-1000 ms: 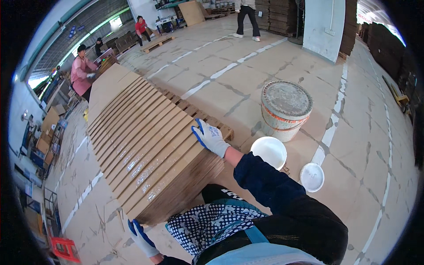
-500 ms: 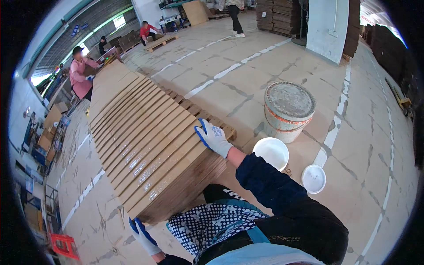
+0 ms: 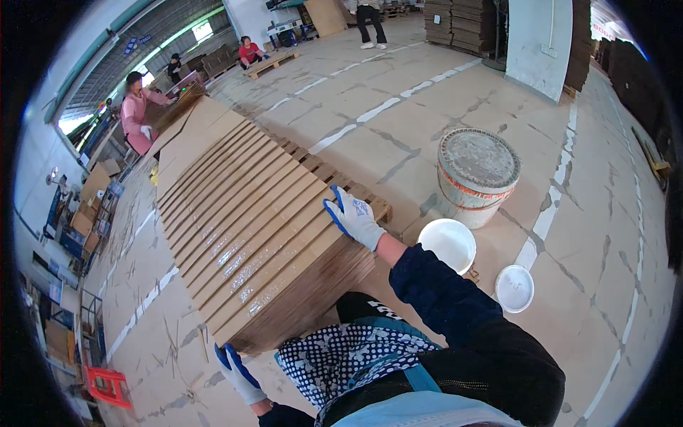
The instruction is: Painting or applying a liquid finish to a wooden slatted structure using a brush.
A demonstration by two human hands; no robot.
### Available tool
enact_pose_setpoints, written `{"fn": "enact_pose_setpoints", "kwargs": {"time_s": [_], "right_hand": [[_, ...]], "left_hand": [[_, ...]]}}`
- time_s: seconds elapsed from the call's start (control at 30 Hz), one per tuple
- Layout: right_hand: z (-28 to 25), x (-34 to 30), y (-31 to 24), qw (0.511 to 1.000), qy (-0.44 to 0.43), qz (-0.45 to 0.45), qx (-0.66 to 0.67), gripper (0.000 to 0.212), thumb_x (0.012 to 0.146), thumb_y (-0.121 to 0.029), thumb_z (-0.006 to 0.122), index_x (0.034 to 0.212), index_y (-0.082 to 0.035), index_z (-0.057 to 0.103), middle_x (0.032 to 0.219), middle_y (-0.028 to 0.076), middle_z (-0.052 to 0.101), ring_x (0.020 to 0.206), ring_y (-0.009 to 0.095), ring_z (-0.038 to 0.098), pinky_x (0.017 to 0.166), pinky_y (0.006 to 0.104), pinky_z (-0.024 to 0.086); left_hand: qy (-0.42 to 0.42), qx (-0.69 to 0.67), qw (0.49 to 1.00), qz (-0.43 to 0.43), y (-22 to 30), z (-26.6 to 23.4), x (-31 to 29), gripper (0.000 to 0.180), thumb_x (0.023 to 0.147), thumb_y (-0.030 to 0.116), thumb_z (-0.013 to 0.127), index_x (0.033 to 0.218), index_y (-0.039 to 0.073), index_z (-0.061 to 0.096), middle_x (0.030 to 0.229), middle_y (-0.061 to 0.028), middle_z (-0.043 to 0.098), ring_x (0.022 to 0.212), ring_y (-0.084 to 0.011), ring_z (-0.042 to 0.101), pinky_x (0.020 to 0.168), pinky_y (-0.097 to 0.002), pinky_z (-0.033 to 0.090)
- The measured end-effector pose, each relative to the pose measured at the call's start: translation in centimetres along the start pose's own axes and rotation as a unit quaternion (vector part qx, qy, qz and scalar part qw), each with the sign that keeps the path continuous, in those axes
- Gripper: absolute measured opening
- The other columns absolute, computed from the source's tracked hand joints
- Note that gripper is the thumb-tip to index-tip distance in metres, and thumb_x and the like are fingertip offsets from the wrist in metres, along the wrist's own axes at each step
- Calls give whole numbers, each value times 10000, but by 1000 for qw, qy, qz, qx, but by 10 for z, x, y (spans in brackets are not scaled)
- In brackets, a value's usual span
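Note:
A long stack of brown cardboard sheets point(image 3: 213, 242) stretches away to the far left, its top sheets fanned in overlapping steps. Wet, shiny streaks run along the left part of the steps. My right hand point(image 3: 354, 219), in a white glove with a blue palm, grips the right edge of the stack near its close end. Gloved the same way, my left hand point(image 3: 240, 377) holds the near left corner, its fingertips partly hidden by the cardboard.
Right of the stack are a pallet point(image 3: 370, 202), a large lidded bucket point(image 3: 475, 196), a white tub point(image 3: 448, 245) and a small white round container point(image 3: 514, 289). A red plastic stool point(image 3: 108, 388) is at lower left. A person in pink point(image 3: 136, 114) works at the far end.
The whole view has shifted slightly, while both my hands keep their places on the stack. At the far end, the person in pink has moved their arms, with brown sheets tilted up there.

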State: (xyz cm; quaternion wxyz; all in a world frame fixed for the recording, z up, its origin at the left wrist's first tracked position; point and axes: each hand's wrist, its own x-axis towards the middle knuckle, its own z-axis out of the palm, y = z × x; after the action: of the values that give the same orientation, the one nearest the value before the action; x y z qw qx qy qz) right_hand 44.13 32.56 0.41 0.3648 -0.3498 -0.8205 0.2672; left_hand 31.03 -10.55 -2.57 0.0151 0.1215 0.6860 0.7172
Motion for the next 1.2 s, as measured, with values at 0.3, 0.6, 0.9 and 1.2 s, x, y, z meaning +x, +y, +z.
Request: {"fn": "enact_pose_setpoints", "kwargs": {"time_s": [0.3,0.6,0.9,1.2], "right_hand": [[1,1,4,1000,9,-7,-5,516,902,-450,450,1249,-68,461,1005,190,617,929,343,590,824,428,441],[-7,0,-4,1000,-22,12,2,547,894,-470,446,1272,-75,442,1047,208,607,959,349,581,841,424,436],[1,9,17,998,29,-55,1,478,885,-463,465,1136,-63,534,885,183,643,812,359,616,709,436,472],[-51,23,6,906,-195,-221,-304,392,924,-381,414,895,-51,623,712,146,630,666,313,618,578,433,484]], "left_hand": [[2,10,999,35,-3,8,0,556,913,280,549,1364,30,344,1275,-88,460,1108,-176,446,939,-341,341],[17,10,999,47,-7,8,-3,509,927,228,529,1363,35,351,1287,-67,448,1110,-156,440,934,-298,343],[2,10,1000,-6,25,1,13,427,925,254,533,1278,25,463,1145,-41,530,1014,-118,494,861,-276,398],[-174,269,947,-28,66,-5,39,306,869,289,607,906,-13,570,714,9,546,622,-115,502,540,-278,382]]}}
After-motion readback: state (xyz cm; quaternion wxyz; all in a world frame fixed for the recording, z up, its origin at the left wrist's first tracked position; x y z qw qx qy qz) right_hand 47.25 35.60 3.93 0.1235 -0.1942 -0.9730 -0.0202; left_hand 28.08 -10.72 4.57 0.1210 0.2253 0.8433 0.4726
